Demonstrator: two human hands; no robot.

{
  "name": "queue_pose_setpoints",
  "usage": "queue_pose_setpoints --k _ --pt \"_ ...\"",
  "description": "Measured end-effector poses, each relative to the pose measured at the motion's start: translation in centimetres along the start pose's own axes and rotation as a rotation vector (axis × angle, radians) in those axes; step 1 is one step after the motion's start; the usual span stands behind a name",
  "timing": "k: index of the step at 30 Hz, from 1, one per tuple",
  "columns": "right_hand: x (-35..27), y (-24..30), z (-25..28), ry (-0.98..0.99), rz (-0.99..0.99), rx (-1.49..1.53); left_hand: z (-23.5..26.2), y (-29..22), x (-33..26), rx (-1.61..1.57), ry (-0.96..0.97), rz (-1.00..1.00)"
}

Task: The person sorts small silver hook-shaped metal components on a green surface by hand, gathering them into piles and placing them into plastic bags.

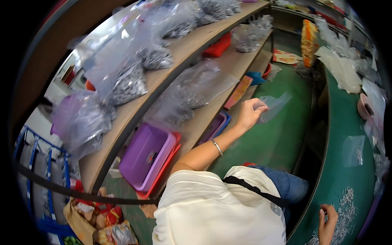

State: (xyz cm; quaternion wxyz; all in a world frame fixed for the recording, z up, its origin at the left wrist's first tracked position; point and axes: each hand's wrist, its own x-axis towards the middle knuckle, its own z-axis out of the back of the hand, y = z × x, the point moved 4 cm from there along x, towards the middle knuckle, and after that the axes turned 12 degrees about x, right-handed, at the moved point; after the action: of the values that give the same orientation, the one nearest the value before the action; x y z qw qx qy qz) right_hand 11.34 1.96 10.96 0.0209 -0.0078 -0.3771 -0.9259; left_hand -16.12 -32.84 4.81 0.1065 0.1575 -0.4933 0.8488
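Stretched forward over the green floor, my left hand (252, 112) pinches a clear plastic bag (277, 107) between thumb and fingertips. The bag hangs out to the right of the fingers and looks limp. A silver bangle (217, 147) circles that wrist. At the lower right, my right hand (328, 223) is over the green tabletop (341, 118), beside a scattered heap of small silvery pieces (347, 208). Its fingers are loosely bent, with a gap to the thumb, and nothing shows in them. Farther up the tabletop lies another clear bag (353, 151) with a few small pieces inside.
Wooden shelves (179, 57) on the left carry many clear bags of metal parts (128, 83). Purple bins (147, 157) stack below, near a blue rack (36, 163). A pink bowl (364, 107) and a pale sheet (341, 69) lie along the table. Bags litter the lower-left floor.
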Motion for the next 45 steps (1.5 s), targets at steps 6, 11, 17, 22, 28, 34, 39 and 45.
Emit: queue_pose_setpoints --k 6,11,17,22,28,34,39,45 --pt "5.5 0.0 -2.5 0.257 0.04 0.041 7.3 -1.3 -4.2 0.414 -0.104 -0.078" --pt "11.2 -1.4 -7.8 0.343 0.252 0.018 14.6 -8.3 -5.7 0.978 -0.15 -0.09" --pt "19.0 -10.6 -12.5 0.496 0.101 -0.253 23.8 -14.9 -6.4 0.521 -0.321 -0.167" --pt "20.6 -15.0 -13.2 0.38 0.204 -0.589 28.9 -19.6 -7.7 0.534 -0.744 -0.067" --pt "20.0 -15.9 -14.8 0.374 0.158 -0.938 35.8 -22.3 -10.3 1.063 -1.048 -0.06" --pt "20.0 -17.1 -16.1 0.435 0.229 -0.989 47.3 -23.7 -16.6 0.949 -1.26 -0.067" --pt "19.7 -15.7 -14.7 0.436 0.157 -0.943 50.3 -23.9 -19.4 1.355 -1.342 0.315" --pt "20.3 -16.3 -15.3 0.395 0.187 -0.894 53.4 -24.3 -16.4 1.163 -1.392 0.158"
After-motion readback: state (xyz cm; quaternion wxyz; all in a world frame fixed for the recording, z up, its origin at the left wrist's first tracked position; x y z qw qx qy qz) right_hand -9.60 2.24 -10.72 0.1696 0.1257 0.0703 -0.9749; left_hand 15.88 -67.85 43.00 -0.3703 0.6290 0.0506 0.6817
